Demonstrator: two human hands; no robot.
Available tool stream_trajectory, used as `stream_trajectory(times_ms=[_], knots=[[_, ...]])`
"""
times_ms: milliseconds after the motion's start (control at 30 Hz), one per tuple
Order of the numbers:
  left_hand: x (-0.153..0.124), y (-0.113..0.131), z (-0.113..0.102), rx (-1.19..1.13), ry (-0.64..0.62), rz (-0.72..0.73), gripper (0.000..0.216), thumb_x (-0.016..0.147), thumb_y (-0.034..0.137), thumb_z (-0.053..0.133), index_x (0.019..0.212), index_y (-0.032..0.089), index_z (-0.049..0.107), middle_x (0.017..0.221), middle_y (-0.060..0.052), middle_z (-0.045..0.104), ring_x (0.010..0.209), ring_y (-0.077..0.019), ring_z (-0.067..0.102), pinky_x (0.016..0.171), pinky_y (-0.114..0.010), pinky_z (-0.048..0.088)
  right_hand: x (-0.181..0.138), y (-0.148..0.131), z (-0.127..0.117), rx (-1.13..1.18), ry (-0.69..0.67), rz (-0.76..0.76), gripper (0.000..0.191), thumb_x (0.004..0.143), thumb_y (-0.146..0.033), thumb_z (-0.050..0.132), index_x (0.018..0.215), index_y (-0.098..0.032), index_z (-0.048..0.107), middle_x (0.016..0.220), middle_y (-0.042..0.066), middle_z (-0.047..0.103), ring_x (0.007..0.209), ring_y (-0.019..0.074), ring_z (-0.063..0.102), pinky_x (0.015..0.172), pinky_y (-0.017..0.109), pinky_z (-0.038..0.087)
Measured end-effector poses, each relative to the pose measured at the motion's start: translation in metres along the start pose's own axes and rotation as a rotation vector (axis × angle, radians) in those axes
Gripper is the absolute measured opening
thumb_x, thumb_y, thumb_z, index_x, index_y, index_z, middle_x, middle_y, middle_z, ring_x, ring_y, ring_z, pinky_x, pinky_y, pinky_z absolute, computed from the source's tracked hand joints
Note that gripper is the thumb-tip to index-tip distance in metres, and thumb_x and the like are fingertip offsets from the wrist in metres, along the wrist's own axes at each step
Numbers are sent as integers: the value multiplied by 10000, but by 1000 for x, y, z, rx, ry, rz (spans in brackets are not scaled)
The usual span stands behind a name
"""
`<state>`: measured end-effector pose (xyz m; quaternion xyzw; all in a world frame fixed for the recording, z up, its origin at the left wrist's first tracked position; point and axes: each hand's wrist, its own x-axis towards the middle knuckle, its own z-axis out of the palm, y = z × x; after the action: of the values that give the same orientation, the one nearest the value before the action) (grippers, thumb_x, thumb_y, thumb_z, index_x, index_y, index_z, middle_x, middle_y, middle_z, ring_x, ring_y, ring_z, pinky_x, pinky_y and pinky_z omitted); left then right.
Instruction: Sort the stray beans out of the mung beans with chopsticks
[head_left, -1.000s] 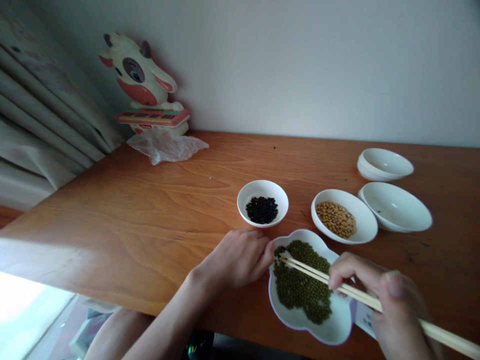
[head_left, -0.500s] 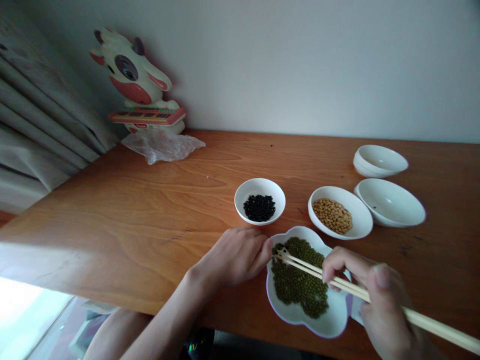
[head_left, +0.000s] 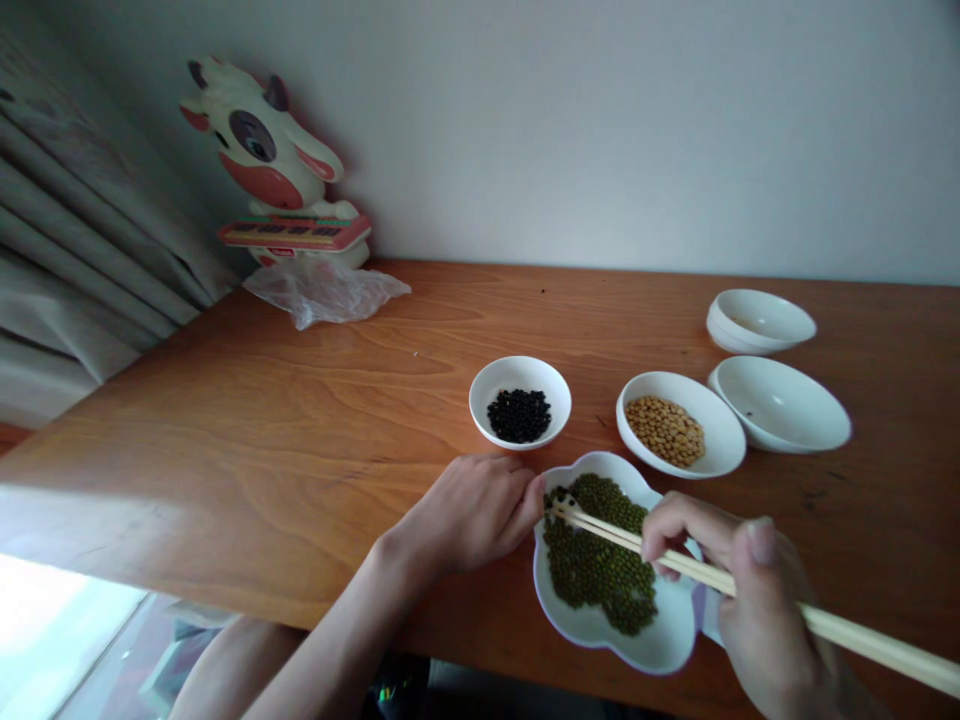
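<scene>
A white flower-shaped dish with a purple rim holds green mung beans. At its left rim is my left hand, curled, with the thumb and fingers closed on the edge. My right hand grips a pair of wooden chopsticks, held across the dish from the right. Their tips rest among the beans near the left rim, beside a few black beans. Whether the tips pinch a bean I cannot tell. Behind the dish stand a white bowl of black beans and another white bowl of yellow soybeans.
Two more white bowls stand at the right, one nearer and one farther back. A cow-shaped toy keyboard leans on the wall at the far left, with a crumpled plastic bag in front. The wooden table ends close to me.
The chopsticks have come slightly closer together, and my right fingers have shifted a little. My left hand, the dish and the bowls stay where they were.
</scene>
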<state>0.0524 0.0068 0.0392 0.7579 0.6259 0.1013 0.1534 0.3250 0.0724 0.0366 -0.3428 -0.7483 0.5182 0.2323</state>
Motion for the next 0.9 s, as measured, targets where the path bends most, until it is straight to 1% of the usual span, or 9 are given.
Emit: stream_trajectory(times_ms=[133, 367, 500, 767, 833, 900], knots=[[-1, 0, 1, 0, -3, 3, 487, 1175, 362, 298, 848, 189, 615, 872, -53, 736, 772, -206, 687, 733, -329, 480, -1, 5, 0, 38, -38, -7, 700, 1066, -720, 126, 873, -260, 617, 754, 18, 537, 669, 204, 501, 606, 343, 374], [-1, -1, 2, 0, 2, 7, 490, 1177, 359, 291, 859, 187, 621, 888, -57, 743, 787, -206, 689, 752, -328, 493, 1, 7, -2, 42, -11, 7, 734, 1075, -705, 114, 847, -250, 644, 737, 24, 539, 689, 207, 510, 624, 342, 380], [-1, 0, 1, -8, -3, 9, 492, 1176, 359, 291, 867, 185, 633, 905, -59, 750, 807, -213, 700, 763, -329, 498, 4, 2, 0, 46, 22, 47, 768, 1072, -719, 125, 813, -243, 670, 687, 24, 545, 650, 198, 522, 604, 334, 378], [-1, 1, 1, -14, -3, 1, 486, 1174, 357, 306, 874, 182, 645, 895, -64, 751, 798, -212, 701, 754, -327, 500, 8, -20, 8, 74, 141, 134, 807, 1056, -763, 167, 721, -232, 674, 636, 28, 548, 623, 185, 520, 605, 332, 364], [-1, 0, 1, -13, -1, 5, 490, 1176, 358, 300, 882, 181, 650, 904, -67, 754, 807, -212, 704, 764, -327, 505, 8, -19, 8, 93, 177, 144, 814, 1053, -769, 175, 715, -230, 683, 637, 34, 555, 628, 187, 525, 606, 331, 376], [-1, 0, 1, -11, 1, 6, 491, 1177, 356, 298, 889, 180, 655, 911, -69, 757, 815, -212, 706, 774, -329, 510, 7, -14, 4, 106, 185, 117, 828, 1044, -781, 178, 713, -231, 701, 632, 43, 567, 618, 191, 535, 582, 326, 395]])
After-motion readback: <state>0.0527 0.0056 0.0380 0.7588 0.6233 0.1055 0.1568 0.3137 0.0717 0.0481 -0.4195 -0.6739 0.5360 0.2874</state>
